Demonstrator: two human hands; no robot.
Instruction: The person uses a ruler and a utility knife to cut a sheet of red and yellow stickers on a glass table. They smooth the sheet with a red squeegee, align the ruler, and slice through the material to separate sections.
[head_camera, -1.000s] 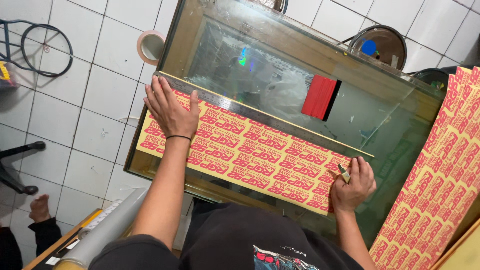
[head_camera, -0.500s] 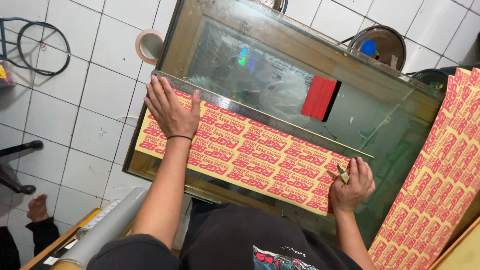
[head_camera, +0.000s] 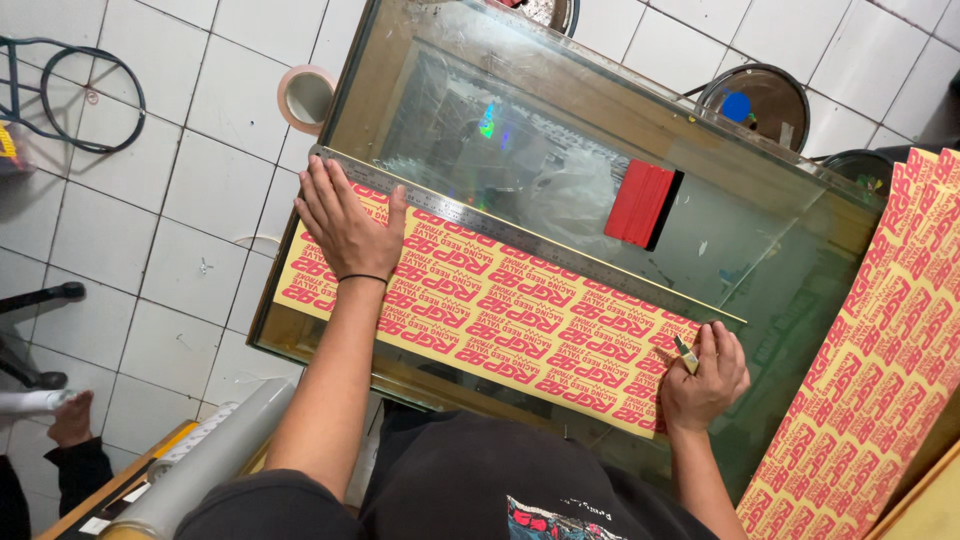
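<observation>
Left hand stays flat on the ruler; right hand, fingers gripping the knife, has barely moved over the sheet.

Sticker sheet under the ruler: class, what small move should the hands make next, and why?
Probably draw the knife in the right hand along the steel ruler. The left hand presses the ruler flat across the sticker sheet, and the blade sits at its right end.
</observation>
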